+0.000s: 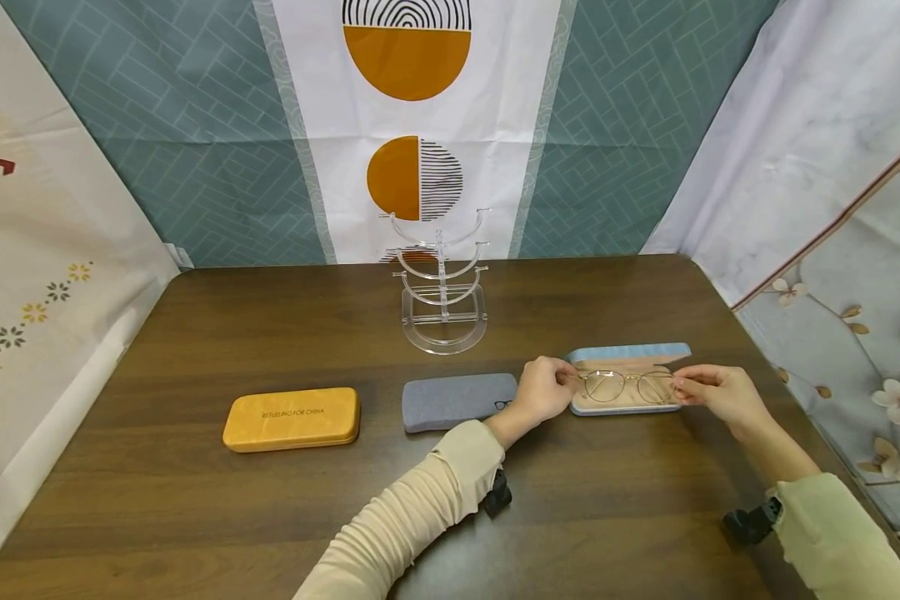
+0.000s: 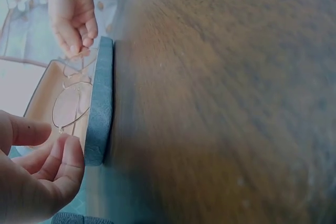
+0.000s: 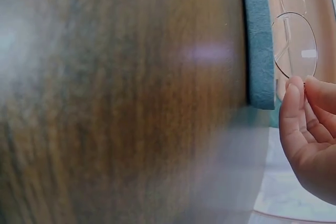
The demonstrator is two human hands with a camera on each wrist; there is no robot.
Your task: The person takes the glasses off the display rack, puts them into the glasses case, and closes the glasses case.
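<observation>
A pair of eyeglasses (image 1: 606, 386) with thin gold-coloured round rims and clear lenses is at the blue glasses case (image 1: 630, 352), whose lid stands raised behind it. At the left end of the frame, the left hand (image 1: 546, 388) pinches it near the hinge. The right hand (image 1: 716, 395) holds the opposite end between thumb and fingertips. In the left wrist view the rims (image 2: 71, 104) overlap the case's peach lining, with the blue front wall (image 2: 101, 108) beside them. The right wrist view shows one lens (image 3: 300, 45) just beyond the right fingertips.
A grey glasses case (image 1: 450, 402) lies closed left of the blue one, partly behind the left hand. Farther left is a closed yellow case (image 1: 292, 419) with lettering. A clear tiered display stand (image 1: 444, 312) rises near the table's back edge, before a patterned curtain (image 1: 217, 167).
</observation>
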